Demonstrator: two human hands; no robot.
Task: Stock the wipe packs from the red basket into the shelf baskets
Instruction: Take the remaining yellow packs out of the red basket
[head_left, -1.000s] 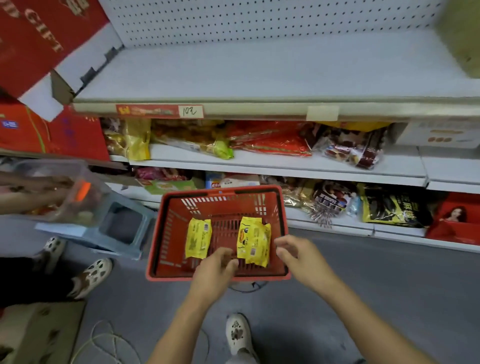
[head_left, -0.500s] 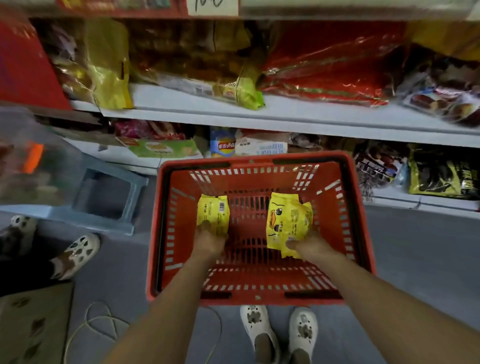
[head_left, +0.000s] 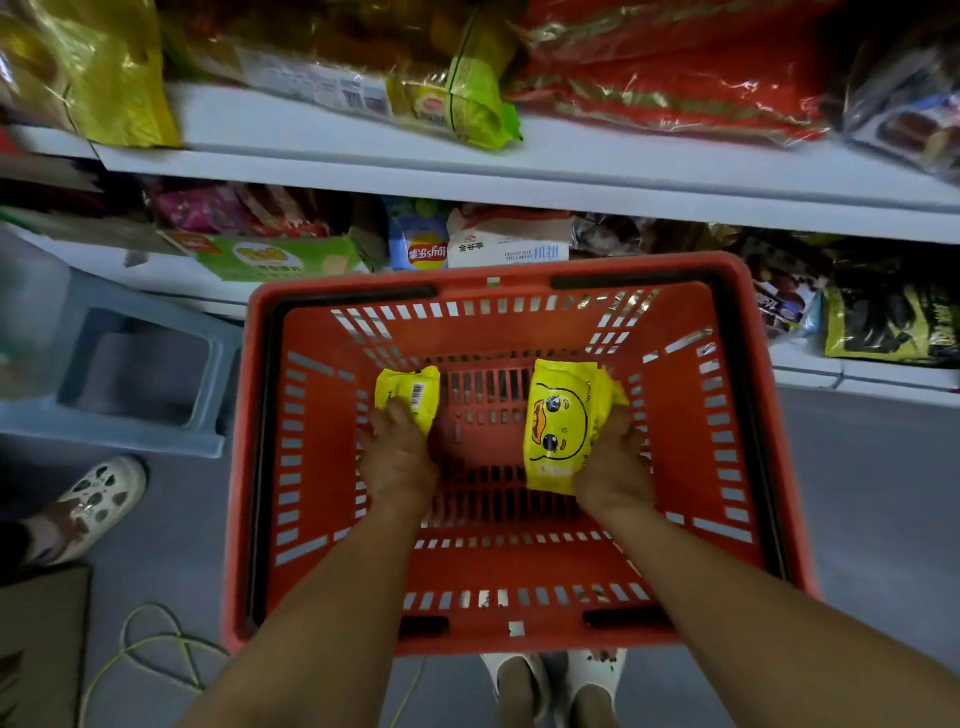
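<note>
grey floor (head_left: 862, 499) bears the red basket (head_left: 519, 569) before stocked white shelves (head_left: 571, 174).

Left hand (head_left: 397, 462), reaching forward and down, fingers curled, grips barcode-side wipe pack (head_left: 410, 395); right hand (head_left: 615, 467) likewise grips duck-face wipe pack (head_left: 558, 421).

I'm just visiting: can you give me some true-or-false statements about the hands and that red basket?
Both the left hand and right hand are down inside the red basket. True.
The right hand grips the yellow duck-face pack. True.
The left hand holds a blue pack. False: its barcode pack is yellow.
Nothing is stocked behind the basket. False: the shelves carry snack bags.
</note>
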